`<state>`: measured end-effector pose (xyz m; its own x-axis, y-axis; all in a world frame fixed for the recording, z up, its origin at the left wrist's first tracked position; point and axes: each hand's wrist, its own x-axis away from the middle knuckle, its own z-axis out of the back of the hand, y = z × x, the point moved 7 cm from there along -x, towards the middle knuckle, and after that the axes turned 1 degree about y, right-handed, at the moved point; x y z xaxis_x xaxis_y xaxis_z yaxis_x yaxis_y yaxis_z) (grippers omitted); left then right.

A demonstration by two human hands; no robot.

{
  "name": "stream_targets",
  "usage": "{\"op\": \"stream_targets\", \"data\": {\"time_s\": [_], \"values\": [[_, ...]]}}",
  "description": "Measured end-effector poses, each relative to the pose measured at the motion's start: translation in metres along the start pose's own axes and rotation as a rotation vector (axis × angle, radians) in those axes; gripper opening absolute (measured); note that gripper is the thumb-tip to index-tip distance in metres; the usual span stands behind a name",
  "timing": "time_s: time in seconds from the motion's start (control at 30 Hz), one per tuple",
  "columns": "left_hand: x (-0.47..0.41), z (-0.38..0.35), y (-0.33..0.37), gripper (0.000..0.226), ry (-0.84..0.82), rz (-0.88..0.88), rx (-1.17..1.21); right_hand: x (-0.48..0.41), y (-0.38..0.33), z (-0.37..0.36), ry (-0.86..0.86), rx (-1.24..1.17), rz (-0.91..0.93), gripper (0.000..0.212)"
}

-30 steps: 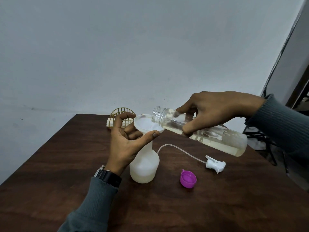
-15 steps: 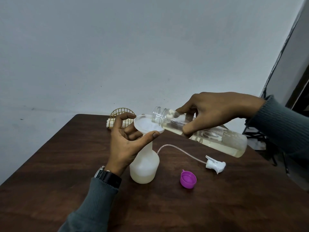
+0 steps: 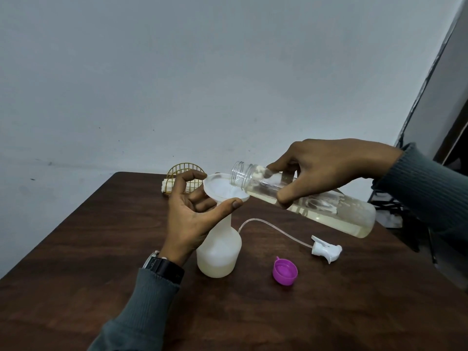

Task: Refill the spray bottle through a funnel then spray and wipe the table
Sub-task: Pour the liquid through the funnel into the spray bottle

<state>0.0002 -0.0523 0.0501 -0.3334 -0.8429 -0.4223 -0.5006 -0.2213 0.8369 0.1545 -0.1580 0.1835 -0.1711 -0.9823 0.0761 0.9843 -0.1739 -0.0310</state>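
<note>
A white translucent spray bottle [image 3: 219,252] stands on the dark wooden table [image 3: 101,249] with a white funnel [image 3: 220,187] in its neck. My left hand [image 3: 190,219] pinches the funnel's rim between thumb and fingers. My right hand [image 3: 326,171] grips a clear refill bottle [image 3: 316,206], tilted with its open mouth over the funnel; pale liquid lies along the bottle's lower side. The spray head [image 3: 326,252] with its thin tube lies on the table to the right, and a purple cap [image 3: 285,271] lies in front of it.
A gold wire holder [image 3: 181,171] with a white cloth stands at the table's far edge by the wall. Dark chair or stand parts [image 3: 395,209] show beyond the table's right edge.
Hardly anything differs; the refill bottle stays tilted over the funnel and both hands keep their holds.
</note>
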Motion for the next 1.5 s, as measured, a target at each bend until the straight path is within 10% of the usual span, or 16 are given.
{"op": "stream_targets", "data": {"time_s": [1.5], "values": [[-0.0004, 0.0017, -0.0002, 0.083, -0.011, 0.0, 0.019, 0.0017, -0.005, 0.0001, -0.02, 0.006, -0.016, 0.07]]}}
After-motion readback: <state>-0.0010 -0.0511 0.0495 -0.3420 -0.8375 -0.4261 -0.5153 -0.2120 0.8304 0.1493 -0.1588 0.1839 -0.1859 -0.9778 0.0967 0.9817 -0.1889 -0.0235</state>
